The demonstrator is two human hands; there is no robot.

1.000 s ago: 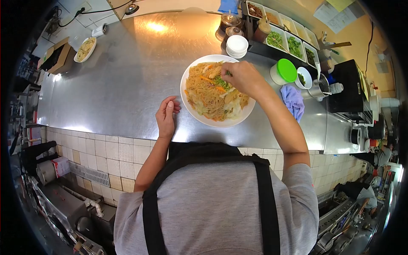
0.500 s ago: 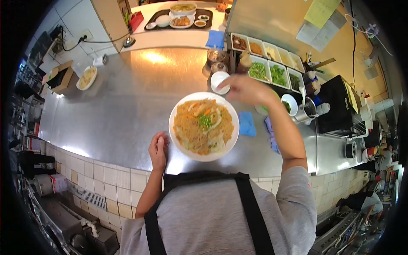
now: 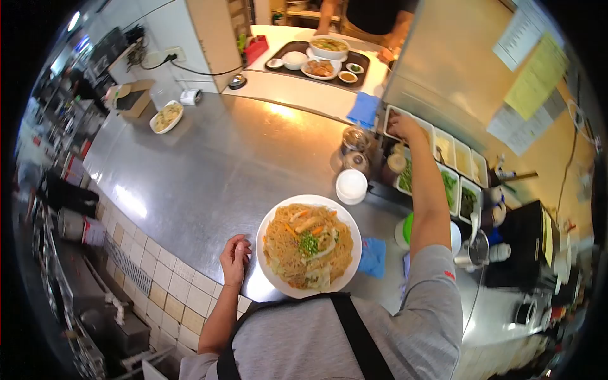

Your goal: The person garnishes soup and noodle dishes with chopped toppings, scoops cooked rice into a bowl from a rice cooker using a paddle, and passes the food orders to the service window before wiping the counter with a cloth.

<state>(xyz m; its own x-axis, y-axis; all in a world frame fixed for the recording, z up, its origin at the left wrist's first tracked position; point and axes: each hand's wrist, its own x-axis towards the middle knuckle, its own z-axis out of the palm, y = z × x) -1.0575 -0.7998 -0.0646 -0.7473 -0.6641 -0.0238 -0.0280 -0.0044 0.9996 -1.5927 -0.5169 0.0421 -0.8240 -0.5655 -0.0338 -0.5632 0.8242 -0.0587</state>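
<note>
A white plate [image 3: 261, 254] of fried rice noodles [image 3: 291, 253] lies on the steel counter, with carrot strips, cabbage and a heap of chopped scallion [image 3: 308, 244] on top. My left hand [image 3: 235, 258] rests on the counter just left of the plate, its fingers loosely apart and holding nothing. At the back right, my right hand [image 3: 404, 126] reaches into the end white tub [image 3: 413, 117] of the topping rack. Its fingers are bent down into the dark brown contents; whatever is between them is hidden.
White bowls [image 3: 351, 185] and lidded jars [image 3: 356, 161] stand behind the plate. A blue cloth [image 3: 372, 256] lies beside it. Tubs of greens [image 3: 449, 189] line the right. Another person's hand [image 3: 323, 28] is near the food tray [image 3: 288, 54]; a dumpling-like dish [image 3: 167, 118] sits at left.
My right hand has left the white bowl and moved back and right into the end tub. The view has shifted, and a person now shows behind the tray. My left hand stays by the plate.
</note>
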